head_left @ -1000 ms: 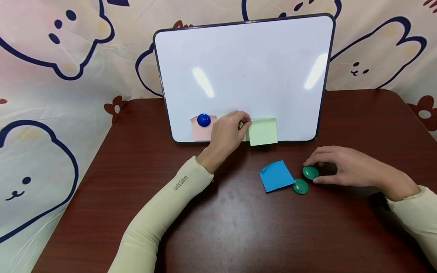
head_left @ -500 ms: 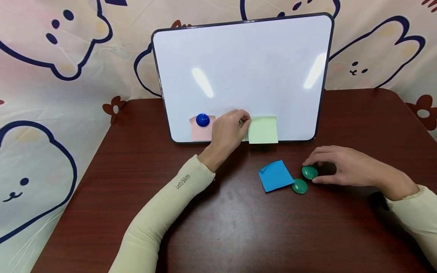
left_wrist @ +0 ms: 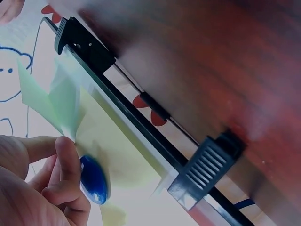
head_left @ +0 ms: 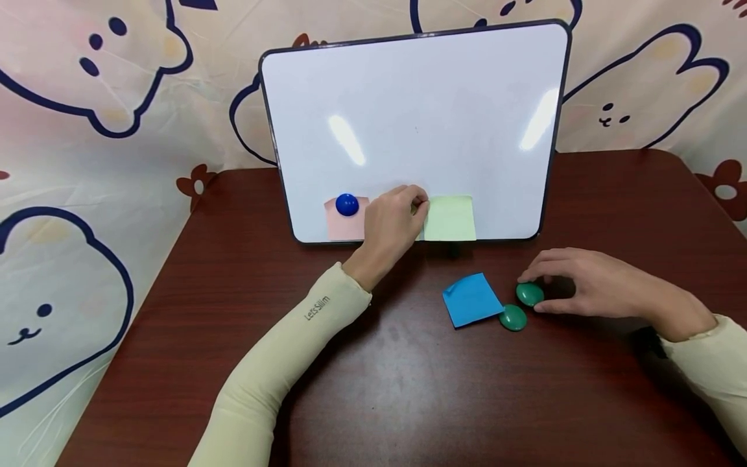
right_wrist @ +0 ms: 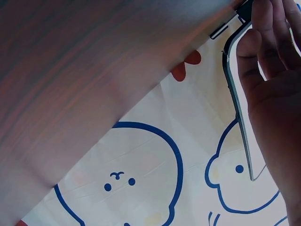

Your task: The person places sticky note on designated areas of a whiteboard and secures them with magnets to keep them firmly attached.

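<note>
Head view: the left hand (head_left: 392,224) is raised against the lower edge of a whiteboard (head_left: 420,110) that stands upright at the far side of a brown table (head_left: 408,389). Its thumb and forefinger are curled together and pinch the left edge of a green note (head_left: 450,218), which lies flat on the board just to the right of the fingertips. In the left wrist view the same hand (left_wrist: 40,183) appears at lower left, its fingers (left_wrist: 66,160) closed on the corner of the green note (left_wrist: 47,101); a blue magnet (left_wrist: 94,180) shows just beside them, though how it stands to the fingers cannot be told from this view. Just left of the left hand, in the head view, a pink note (head_left: 344,224) is fixed to the board by the blue magnet (head_left: 347,204) on its upper part. The right hand (head_left: 583,285) rests low on the table, well to the right of and nearer than the left hand, fingers loosely bent, with thumb and fingertips touching the sides of a green magnet (head_left: 530,294); the magnet lies on the table. A second green magnet (head_left: 513,318) lies just beside the first, on the near left, and touches the corner of a blue note (head_left: 471,299) lying flat on the table to the left of the right hand. The right wrist view shows only part of the right hand (right_wrist: 273,94) against the patterned cloth (right_wrist: 155,179) behind the table. Both forearms wear cream sleeves (head_left: 274,370).
</note>
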{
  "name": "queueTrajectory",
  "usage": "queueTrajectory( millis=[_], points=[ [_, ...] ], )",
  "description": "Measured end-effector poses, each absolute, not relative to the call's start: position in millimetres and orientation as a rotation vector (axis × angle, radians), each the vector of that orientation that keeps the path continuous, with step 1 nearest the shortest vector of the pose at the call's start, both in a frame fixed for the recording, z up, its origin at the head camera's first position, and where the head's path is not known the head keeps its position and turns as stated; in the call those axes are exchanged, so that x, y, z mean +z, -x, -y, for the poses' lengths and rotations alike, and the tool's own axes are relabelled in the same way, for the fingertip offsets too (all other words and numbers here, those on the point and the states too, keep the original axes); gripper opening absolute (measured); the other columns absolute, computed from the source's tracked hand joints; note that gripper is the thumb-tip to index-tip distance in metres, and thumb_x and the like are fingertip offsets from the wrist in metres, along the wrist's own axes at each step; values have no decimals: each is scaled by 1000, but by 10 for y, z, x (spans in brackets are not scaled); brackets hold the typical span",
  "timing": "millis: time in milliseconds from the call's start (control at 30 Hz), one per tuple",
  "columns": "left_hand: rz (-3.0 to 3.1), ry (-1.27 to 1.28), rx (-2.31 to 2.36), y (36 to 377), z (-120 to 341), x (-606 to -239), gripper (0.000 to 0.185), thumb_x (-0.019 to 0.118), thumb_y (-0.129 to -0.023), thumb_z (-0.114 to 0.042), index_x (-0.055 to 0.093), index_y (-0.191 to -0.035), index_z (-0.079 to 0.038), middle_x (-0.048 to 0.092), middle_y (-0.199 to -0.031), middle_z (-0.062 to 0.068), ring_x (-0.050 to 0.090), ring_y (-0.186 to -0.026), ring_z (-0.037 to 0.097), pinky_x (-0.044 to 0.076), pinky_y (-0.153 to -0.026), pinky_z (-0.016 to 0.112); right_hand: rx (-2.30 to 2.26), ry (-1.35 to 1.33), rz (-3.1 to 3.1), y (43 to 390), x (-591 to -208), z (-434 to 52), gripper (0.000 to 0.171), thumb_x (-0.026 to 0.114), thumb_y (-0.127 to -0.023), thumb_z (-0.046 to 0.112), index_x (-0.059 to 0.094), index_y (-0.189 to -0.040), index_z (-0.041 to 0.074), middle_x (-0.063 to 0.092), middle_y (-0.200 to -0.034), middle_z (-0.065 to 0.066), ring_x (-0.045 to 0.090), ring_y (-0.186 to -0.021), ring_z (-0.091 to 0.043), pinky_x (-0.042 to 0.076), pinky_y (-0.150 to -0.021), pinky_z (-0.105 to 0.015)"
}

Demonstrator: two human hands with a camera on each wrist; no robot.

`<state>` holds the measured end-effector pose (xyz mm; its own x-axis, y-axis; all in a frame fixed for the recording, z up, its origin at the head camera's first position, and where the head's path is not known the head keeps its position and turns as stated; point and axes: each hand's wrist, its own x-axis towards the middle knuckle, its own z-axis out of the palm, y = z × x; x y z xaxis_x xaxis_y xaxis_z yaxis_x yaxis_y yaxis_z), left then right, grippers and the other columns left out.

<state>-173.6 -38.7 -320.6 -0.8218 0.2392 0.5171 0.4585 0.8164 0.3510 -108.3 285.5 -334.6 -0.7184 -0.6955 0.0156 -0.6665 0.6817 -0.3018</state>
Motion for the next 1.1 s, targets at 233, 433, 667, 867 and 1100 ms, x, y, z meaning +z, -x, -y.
queueTrajectory(
  millis=[233,433,667,867,1100],
  points=[
    [2534,519,-673,1749,376,-3209,13,64,-96,-17,76,-98,-12,76,-93,2,67,-71,15,51,-58,27,-445,1142,-2787,1084,-3342,-2861,37,81,-82,42,66,-115,40,60,-112,26,58,-98,3,57,-87,-34],
    [2536,533,-702,1747,379,-3206,13,65,-96,-19,75,-100,-11,76,-96,4,69,-76,16,54,-63,28,-448,1151,-2793,1087,-3346,-2862,37,81,-81,42,66,-115,40,60,-112,26,58,-98,4,57,-86,-34],
    [2546,523,-699,1753,373,-3204,14,65,-96,-19,75,-100,-11,76,-96,4,69,-77,16,55,-66,28,-449,1143,-2786,1089,-3354,-2857,37,81,-81,41,66,-115,40,60,-112,26,59,-98,4,57,-86,-34],
    [2540,528,-710,1751,370,-3209,13,65,-96,-15,75,-99,-9,75,-94,5,68,-76,17,55,-67,28,-439,1142,-2791,1094,-3352,-2851,37,81,-81,41,67,-115,39,61,-113,25,59,-99,3,57,-86,-35],
    [2541,538,-698,1758,348,-3214,11,63,-96,-14,73,-97,-9,73,-91,5,65,-73,17,54,-66,28,-433,1123,-2788,1090,-3343,-2849,37,80,-82,43,67,-115,40,61,-113,25,58,-101,3,57,-88,-37]
  ],
)
